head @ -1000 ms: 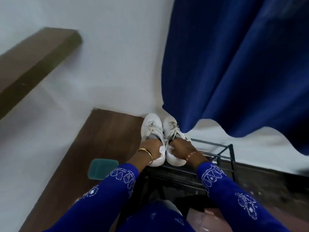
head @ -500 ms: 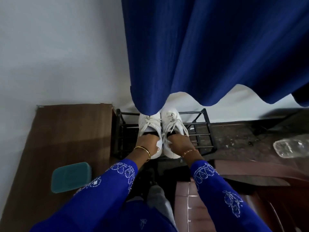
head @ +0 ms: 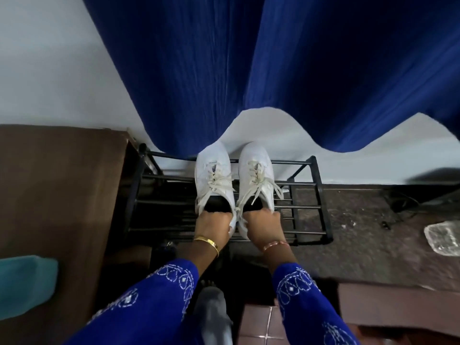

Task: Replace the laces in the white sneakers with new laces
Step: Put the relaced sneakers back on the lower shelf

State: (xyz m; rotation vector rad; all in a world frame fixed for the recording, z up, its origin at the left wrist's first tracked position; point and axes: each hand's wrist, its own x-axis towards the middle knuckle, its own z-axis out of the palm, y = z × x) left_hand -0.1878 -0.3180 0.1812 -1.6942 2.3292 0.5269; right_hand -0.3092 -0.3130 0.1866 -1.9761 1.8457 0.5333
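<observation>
View has swung square onto the shoe rack [head: 321, 195]. Left hand [head: 214, 224] and right hand [head: 261, 225] still grip the heels of the left sneaker [head: 212, 170] and right sneaker [head: 256, 165], seemingly unlifted. Old laces [head: 263, 185] remain threaded.

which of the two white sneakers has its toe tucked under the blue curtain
The left sneaker; the curtain hem overlaps its toe, while the right sneaker sits clear.

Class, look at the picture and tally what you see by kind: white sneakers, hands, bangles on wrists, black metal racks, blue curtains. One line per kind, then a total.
White sneakers: 2, left sneaker and right sneaker
Hands: 2, left hand and right hand
Bangles: 2, gold bangle and pink bangle
Black metal rack: 1
Blue curtain: 1
Total: 8
</observation>
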